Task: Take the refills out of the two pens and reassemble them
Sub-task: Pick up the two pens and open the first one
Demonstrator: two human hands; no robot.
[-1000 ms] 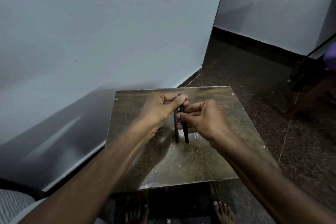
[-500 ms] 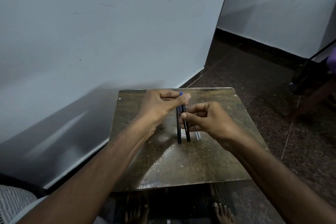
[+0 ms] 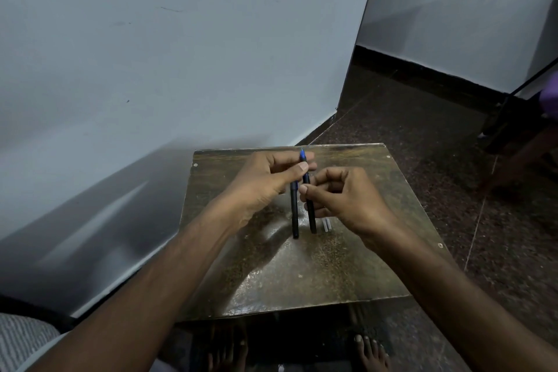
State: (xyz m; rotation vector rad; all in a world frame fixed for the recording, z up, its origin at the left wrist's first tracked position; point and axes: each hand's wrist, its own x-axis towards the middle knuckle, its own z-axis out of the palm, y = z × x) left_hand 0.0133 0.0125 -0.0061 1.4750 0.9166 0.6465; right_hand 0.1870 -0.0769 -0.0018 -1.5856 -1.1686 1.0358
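Two dark pens run lengthwise at the middle of a small brown table (image 3: 302, 275). The left pen (image 3: 294, 214) lies flat on the top. The right pen (image 3: 311, 214) has a blue tip at its far end. My left hand (image 3: 265, 178) pinches that blue far end between thumb and fingers. My right hand (image 3: 344, 199) pinches the same pen's barrel at its middle, fingers curled over it. Just right of the pens lies a small pale piece (image 3: 326, 224), partly hidden by my right hand.
A pale wall stands close on the left and behind the table. Dark speckled floor spreads to the right, with a dark wooden piece of furniture (image 3: 522, 142) at the far right. My bare feet (image 3: 370, 350) show below the table's near edge.
Both hands stay on the right pen; my left thumb has shifted a little on the blue end. The pens remain where they were.
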